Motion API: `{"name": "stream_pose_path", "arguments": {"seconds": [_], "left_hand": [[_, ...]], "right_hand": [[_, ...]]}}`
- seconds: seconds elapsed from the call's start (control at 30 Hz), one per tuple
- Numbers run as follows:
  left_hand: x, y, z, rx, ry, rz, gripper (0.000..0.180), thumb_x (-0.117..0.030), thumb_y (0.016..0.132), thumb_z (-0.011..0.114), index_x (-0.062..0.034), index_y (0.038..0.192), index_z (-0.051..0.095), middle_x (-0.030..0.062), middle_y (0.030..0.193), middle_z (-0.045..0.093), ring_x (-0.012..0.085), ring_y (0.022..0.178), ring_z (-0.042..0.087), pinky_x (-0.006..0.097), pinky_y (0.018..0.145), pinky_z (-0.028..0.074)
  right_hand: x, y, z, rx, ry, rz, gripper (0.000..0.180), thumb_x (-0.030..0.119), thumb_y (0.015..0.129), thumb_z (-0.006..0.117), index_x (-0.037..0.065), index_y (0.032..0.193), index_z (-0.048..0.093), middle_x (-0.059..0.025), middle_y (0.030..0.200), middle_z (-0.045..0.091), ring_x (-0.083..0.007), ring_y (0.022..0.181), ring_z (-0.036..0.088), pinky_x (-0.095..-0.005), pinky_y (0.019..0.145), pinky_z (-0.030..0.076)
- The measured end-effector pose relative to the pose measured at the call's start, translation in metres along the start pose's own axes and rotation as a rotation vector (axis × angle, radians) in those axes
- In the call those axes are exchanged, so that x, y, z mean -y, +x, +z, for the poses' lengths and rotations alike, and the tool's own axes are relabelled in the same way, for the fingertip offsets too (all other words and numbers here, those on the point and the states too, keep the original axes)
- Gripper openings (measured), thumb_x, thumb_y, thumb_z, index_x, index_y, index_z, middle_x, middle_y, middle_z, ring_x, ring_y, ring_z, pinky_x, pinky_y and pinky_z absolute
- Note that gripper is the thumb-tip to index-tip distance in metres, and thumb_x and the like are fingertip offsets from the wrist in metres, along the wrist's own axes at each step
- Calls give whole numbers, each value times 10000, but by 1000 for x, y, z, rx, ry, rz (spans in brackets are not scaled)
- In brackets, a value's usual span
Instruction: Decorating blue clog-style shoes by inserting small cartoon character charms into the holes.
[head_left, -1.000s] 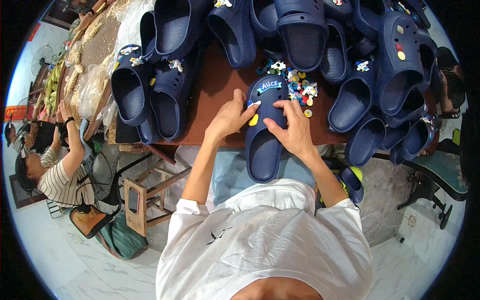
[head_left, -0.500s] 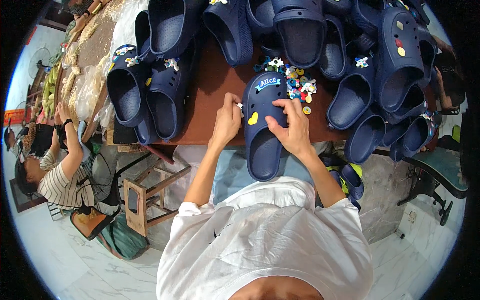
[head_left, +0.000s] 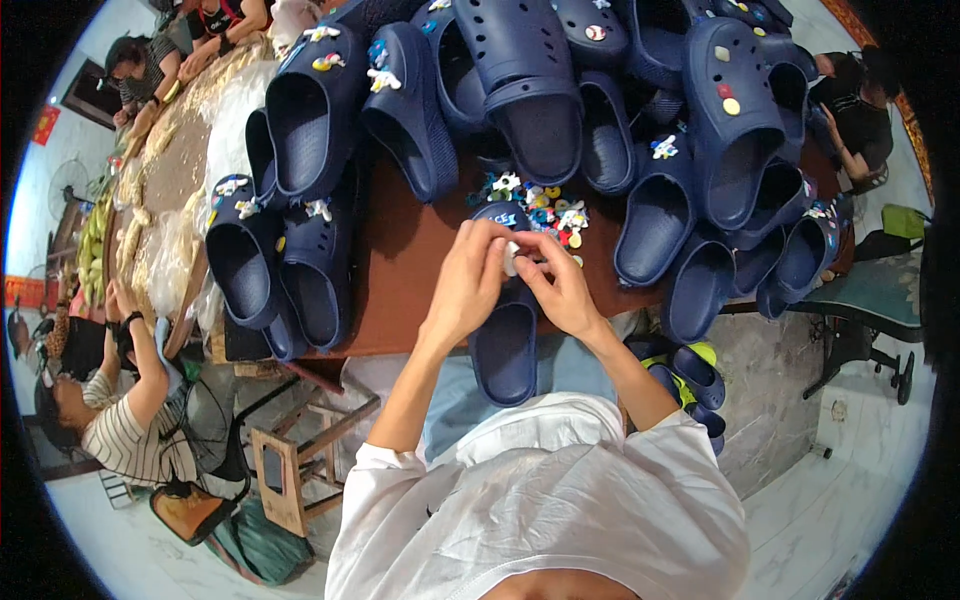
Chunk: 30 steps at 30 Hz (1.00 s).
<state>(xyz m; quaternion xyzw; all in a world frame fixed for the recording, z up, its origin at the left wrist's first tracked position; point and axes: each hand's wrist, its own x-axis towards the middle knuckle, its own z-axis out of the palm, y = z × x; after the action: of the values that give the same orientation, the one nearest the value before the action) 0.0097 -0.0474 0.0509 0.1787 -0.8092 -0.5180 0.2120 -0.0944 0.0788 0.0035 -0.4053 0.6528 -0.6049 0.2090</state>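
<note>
Above navy clog [head_left: 505, 345], both hands pinching.

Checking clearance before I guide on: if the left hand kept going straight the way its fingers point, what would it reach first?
Probably the small pile of colourful charms beyond the left hand, just past the navy clog; depth is hard to judge.

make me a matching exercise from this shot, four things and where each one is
Things:
1. navy clog
2. pile of small charms
3. wooden stool
4. left hand

Places:
a. on the floor, left of the person
b. over the toe of the clog, fingertips meeting the right hand
c. on the brown table, just beyond the hands
d. hanging over the table's near edge

Pairs: 1-d, 2-c, 3-a, 4-b
</note>
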Motion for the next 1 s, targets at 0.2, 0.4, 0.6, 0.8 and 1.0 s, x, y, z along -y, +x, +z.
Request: {"name": "stream_pose_path", "arguments": {"seconds": [0.2, 0.4, 0.6, 0.8, 1.0], "left_hand": [[-1, 21, 23, -45, 263, 178, 200, -95, 998, 529, -25, 1182, 565, 189, 1074, 552, 344, 842, 640, 392, 729, 544], [53, 19, 23, -187, 516, 280, 399, -102, 906, 642, 37, 1270, 555, 219, 1304, 551, 418, 1163, 520, 473, 1005, 434], [48, 25, 28, -41, 648, 202, 339, -62, 849, 656, 32, 1173, 620, 198, 1135, 609, 385, 1051, 558, 460, 933, 470], [58, 29, 29, -104, 635, 282, 302, -40, 826, 661, 2, 1120, 604, 168, 1027, 579, 355, 948, 544, 464, 808, 460], [73, 30, 32, -142, 487, 243, 268, -32, 846, 649, -22, 1099, 564, 153, 1014, 547, 348, 969, 511, 445, 836, 410]], "right_hand": [[-23, 9, -21, -154, -47, 109, 209, 147, 980, 635, 9, 1121, 567, -107, 963, 685, -152, 806, 668, -297, 706, 530], [-33, 15, -39, -300, -736, -103, 272, 104, 891, 617, 12, 1138, 552, -195, 1045, 570, -385, 990, 566, -471, 832, 472], [-25, 26, -16, -116, -660, -255, 353, 58, 896, 608, -12, 1235, 540, -196, 1146, 562, -386, 1071, 544, -471, 940, 457], [-32, 39, -1, -23, -677, -302, 475, -11, 846, 596, -23, 1313, 512, -190, 1233, 560, -380, 1112, 531, -456, 978, 449], [-33, 34, 4, -26, -676, -258, 413, -4, 835, 592, -20, 1245, 550, -171, 1236, 564, -374, 1116, 533, -452, 987, 450]]}}
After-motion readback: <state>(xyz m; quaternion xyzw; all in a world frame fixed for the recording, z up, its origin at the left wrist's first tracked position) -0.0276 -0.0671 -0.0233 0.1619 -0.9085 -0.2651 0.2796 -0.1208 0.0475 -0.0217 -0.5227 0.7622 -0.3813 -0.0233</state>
